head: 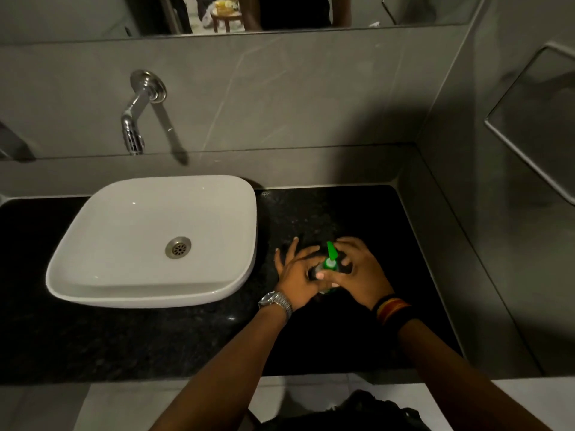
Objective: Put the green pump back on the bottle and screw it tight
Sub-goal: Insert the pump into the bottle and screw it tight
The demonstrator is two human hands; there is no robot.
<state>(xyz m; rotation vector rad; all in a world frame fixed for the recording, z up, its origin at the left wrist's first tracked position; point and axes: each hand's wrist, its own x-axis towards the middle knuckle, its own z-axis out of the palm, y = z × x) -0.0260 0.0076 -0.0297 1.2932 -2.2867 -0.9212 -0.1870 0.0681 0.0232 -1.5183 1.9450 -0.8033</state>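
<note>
The green pump (pixel 330 257) sits on top of the bottle (pixel 326 287), its nozzle pointing away from me. The bottle stands upright on the black counter (pixel 357 213), right of the basin, and is mostly hidden by my hands. My left hand (pixel 295 273), with a metal watch on its wrist, wraps the bottle from the left, thumb across the front and other fingers spread. My right hand (pixel 362 275), with striped bands on its wrist, curls around the pump's collar from the right.
A white countertop basin (pixel 149 237) stands to the left, close to my left hand, with a chrome wall spout (pixel 133 126) above it. Grey tiled walls close in behind and on the right. A recessed niche (pixel 541 119) sits in the right wall.
</note>
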